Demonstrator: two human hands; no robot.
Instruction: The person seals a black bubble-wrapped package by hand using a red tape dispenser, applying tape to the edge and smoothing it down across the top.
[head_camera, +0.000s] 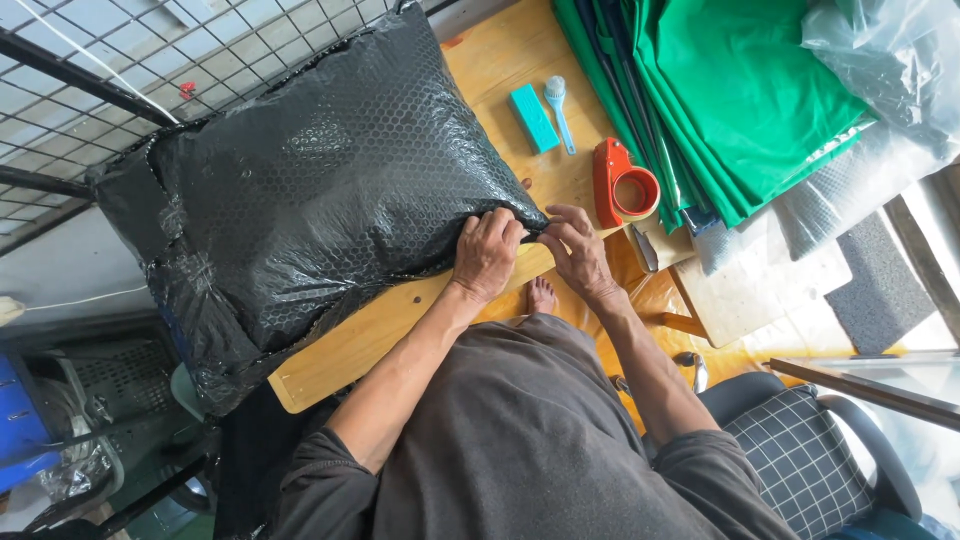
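Note:
A big package wrapped in black bubble wrap (310, 190) lies on a wooden table (380, 325) in the head view. My left hand (487, 252) presses down on the package's near right corner with fingers curled over the wrap. My right hand (577, 250) pinches the same corner edge right beside it, fingertips touching the black wrap. Both hands meet at that corner near the table's front edge.
A red tape dispenser (625, 185), a teal block (533, 118) and a light blue brush (559, 110) lie on the table. Folded green sheets (740, 95) and clear plastic (885, 60) are at right. A wire grid (80, 70) stands at left, a chair (810, 450) lower right.

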